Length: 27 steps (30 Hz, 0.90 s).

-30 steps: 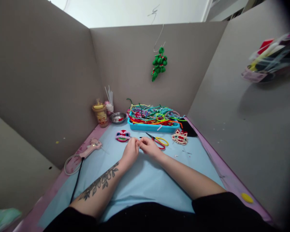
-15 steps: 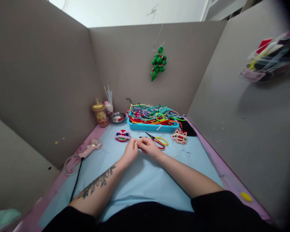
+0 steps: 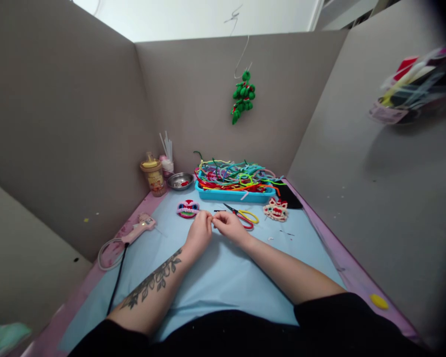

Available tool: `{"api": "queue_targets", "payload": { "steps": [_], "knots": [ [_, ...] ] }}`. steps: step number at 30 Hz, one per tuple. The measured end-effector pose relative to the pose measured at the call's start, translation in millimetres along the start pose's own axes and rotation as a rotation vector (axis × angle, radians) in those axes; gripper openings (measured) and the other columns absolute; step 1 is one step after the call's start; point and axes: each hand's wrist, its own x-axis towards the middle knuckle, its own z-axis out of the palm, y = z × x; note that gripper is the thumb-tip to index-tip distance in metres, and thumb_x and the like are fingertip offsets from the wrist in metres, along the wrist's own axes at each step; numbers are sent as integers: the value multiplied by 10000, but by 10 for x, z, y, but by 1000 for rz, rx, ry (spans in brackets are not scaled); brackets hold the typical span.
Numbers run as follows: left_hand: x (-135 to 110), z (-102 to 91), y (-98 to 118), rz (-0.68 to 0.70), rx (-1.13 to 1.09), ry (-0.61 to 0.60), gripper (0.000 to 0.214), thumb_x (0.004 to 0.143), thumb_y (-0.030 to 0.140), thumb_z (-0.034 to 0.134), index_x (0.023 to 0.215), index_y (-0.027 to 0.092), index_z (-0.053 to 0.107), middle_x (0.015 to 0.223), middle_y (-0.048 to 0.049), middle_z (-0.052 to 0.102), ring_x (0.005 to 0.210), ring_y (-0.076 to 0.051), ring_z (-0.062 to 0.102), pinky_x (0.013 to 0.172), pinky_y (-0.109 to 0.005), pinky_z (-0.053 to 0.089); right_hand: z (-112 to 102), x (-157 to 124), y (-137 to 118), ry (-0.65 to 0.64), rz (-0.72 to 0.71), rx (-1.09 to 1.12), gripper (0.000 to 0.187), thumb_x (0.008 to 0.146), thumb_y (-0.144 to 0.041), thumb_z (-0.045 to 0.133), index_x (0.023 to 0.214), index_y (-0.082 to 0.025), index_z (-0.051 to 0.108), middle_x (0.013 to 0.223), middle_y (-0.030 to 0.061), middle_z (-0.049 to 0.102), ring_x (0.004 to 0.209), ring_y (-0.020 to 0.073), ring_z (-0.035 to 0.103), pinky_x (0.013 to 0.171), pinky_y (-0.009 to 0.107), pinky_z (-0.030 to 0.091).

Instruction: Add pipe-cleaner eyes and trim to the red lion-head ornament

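Note:
My left hand [image 3: 201,230] and my right hand [image 3: 228,226] meet fingertip to fingertip over the blue table cover [image 3: 223,277]. Both are closed in a pinch, and whatever lies between the fingers is too small or hidden to make out. Just behind my left hand lies a pink and red lion-head piece [image 3: 188,208] with blue eyes, made of fuzzy stems. Scissors [image 3: 247,218] with one yellow and one red handle lie open beyond my right hand. Farther right rests a cream and red lion-head piece [image 3: 276,210].
A blue tray [image 3: 234,196] heaped with colourful pipe cleaners stands at the back, beside a metal bowl [image 3: 180,181] and a lidded cup [image 3: 154,176]. At left lies a pink glue gun [image 3: 141,228] with its cable. Grey partitions [image 3: 193,99] enclose the table.
My left wrist has turned slightly, with the forearm rolling a little. The fingertips of both hands stay together in nearly the same place.

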Motion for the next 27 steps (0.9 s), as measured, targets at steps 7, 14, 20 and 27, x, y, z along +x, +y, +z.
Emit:
{"api": "queue_targets", "payload": {
  "steps": [7,14,20,27],
  "knots": [
    [5,19,-34,6,96,-22,124,838,156,385,734,204,433,728,-29,492,698,-184,466,651,-311,359,37,-22,-57,13,46,9,152,731,-268,527,603,-186,522,482,-59,439,460,91,380,471,219,309],
    [62,15,-36,-136,-95,-40,157,824,190,396,669,200,417,611,23,453,612,-143,443,616,-271,358,1,-26,-13,-29,45,55,188,776,-327,535,667,-175,552,461,-67,431,416,75,355,433,205,286],
    [78,-38,-52,-204,-248,-63,210,847,308,392,707,181,483,580,38,445,562,-118,429,557,-230,345,-28,-9,-2,11,35,103,174,757,-336,549,764,-170,599,567,-41,515,431,72,378,429,205,295],
    [86,86,-131,-270,-142,-105,184,805,225,431,667,166,537,623,5,539,631,-146,491,608,-249,359,-3,17,79,96,83,2,139,734,-282,505,713,-169,583,539,-44,486,473,94,403,474,216,337]
  ]
}}
